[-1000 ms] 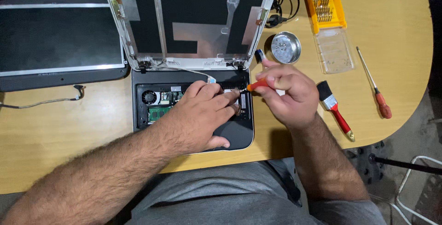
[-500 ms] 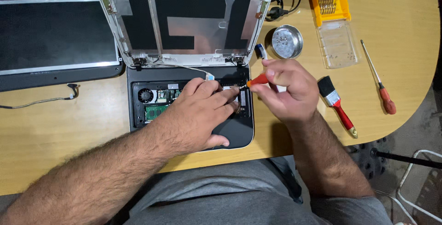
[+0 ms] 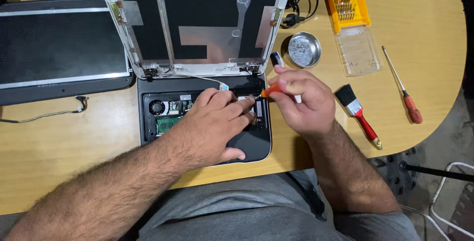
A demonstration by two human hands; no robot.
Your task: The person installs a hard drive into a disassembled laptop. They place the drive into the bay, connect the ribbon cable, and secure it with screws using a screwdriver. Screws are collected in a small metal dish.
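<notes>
— Seen from the head view?

— An opened small laptop (image 3: 202, 98) on a wooden counter (image 3: 74, 147), base cover off, circuit board and a small fan showing at the base's left. Lid tipped back beyond the base, bare inner shell with grey foil patches.

— Left hand?

— Left hand (image 3: 210, 127) laid flat over the laptop's open base, fingers (image 3: 232, 105) slightly spread and pressed down on a part at the base's upper right. Thumb resting on the dark front edge of the laptop.

— Right hand?

— Right hand (image 3: 301, 100) just beside the laptop's right edge, fingers curled together, pinching a small orange-handled screwdriver (image 3: 269, 91). Tip aimed into the base's upper right corner, close to the left fingertips. Cannot tell whether the tip sits on a screw.

— Around the laptop?

— Left of the laptop, a separate flat screen panel (image 3: 59, 48) lying dark side up, with a thin cable (image 3: 44, 115) trailing from it. Right of the laptop, near the hinge, a round metal dish (image 3: 303, 49). Farther right, an orange bit case (image 3: 345, 1) with its clear lid (image 3: 358, 51) beside it. A red-handled paintbrush (image 3: 358, 115) just right of the right hand, and a red-handled screwdriver (image 3: 402, 90) well apart from the laptop, near the counter's rounded edge. Black cables (image 3: 294, 14) behind the lid's right corner.
</notes>
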